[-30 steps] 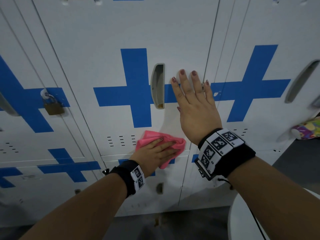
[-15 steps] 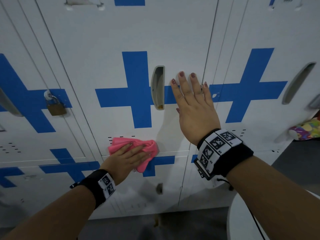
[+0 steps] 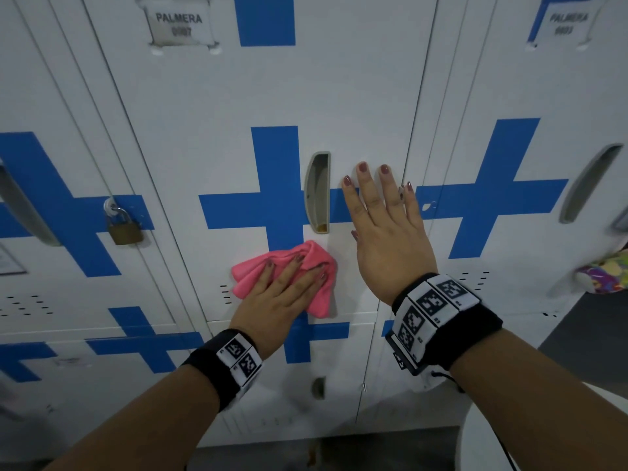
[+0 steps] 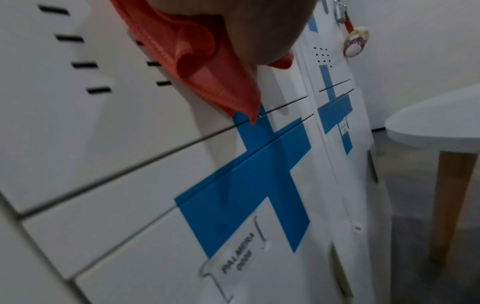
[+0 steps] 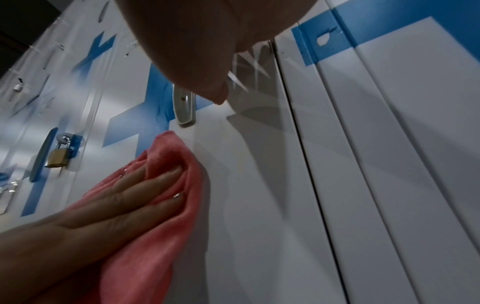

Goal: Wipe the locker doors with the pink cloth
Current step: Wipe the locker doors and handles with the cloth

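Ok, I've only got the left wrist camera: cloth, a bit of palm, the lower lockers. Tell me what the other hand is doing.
Observer: The right hand lies flat on the middle door, fingers straight, just right of the handle.
Operator: Place the cloth against that handle.
Observer: The pink cloth sits just below the handle's lower end, with the left hand pressing it flat against the door.
Operator: Name anything to steer round on the left.
Observer: A brass padlock hangs on the next door to the left.
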Tool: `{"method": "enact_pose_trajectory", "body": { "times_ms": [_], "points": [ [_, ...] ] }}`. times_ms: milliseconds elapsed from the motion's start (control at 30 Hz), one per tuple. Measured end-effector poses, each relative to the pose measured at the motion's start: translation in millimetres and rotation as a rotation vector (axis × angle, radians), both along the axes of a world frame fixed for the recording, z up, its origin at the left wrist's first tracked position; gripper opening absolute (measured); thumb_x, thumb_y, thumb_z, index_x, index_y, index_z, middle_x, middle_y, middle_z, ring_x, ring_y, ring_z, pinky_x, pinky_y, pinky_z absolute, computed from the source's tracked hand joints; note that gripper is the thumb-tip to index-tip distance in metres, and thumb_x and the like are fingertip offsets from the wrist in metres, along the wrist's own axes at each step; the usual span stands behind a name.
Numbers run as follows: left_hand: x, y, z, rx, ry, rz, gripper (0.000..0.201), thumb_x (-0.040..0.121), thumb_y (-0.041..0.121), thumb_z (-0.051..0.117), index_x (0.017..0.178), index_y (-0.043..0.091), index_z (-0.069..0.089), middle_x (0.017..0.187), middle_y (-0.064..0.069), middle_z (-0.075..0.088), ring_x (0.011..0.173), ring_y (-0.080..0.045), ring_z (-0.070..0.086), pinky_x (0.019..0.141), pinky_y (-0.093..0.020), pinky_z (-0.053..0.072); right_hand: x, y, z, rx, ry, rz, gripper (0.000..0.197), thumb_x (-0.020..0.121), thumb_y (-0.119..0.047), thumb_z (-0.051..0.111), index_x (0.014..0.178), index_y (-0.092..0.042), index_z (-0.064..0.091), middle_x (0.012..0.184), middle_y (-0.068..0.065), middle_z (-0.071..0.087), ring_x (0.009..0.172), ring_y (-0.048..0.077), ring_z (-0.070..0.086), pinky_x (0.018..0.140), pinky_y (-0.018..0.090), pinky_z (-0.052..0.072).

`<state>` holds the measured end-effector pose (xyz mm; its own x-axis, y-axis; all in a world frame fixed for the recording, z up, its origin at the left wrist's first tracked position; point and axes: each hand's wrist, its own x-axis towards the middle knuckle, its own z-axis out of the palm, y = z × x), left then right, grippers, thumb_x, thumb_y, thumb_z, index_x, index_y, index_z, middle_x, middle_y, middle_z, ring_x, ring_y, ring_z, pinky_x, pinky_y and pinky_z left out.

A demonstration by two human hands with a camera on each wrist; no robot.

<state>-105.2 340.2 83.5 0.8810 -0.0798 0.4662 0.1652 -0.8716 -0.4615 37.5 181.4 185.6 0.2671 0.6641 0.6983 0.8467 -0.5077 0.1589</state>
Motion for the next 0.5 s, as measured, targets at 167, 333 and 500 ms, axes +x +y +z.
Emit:
{"method": "enact_pose_trajectory", "body": {
  "times_ms": [167,333,500],
  "points": [
    [-5,0,14,-0.014,-0.051,-0.027,0.098,0.073,0.01,0.06,0.151,0.019,0.002,0.159,0.001,-0.003,0.146,-0.022,-0.008,0.117,-0.046,-0.003,0,0,1,-0.001,0.003,-0.003,0.085,0.084,-0.01,0.057,0.151,-0.019,0.005,0.159,0.002,-0.003,0.145,0.027,-0.004,0.117,0.047,0.002],
    [0,-11,62,-0.232,-0.401,0.031,0.078,0.09,0.034,0.044,0.15,0.019,-0.003,0.158,0.002,-0.011,0.146,-0.023,-0.003,0.118,-0.046,-0.003,0,0,0,-0.002,0.005,-0.005,0.088,0.083,-0.008,0.058,0.151,-0.019,0.004,0.159,0.001,-0.004,0.145,0.026,-0.004,0.117,0.047,0.003],
    [15,-8,87,-0.338,-0.43,0.114,0.081,0.088,0.022,0.055,0.15,0.014,0.003,0.158,-0.002,-0.002,0.145,-0.026,-0.008,0.118,-0.045,-0.007,-1,-1,2,-0.003,0.012,-0.003,0.084,0.085,-0.009,0.057,0.151,-0.018,0.006,0.159,0.003,-0.002,0.145,0.027,-0.004,0.117,0.046,0.003]
  ]
}}
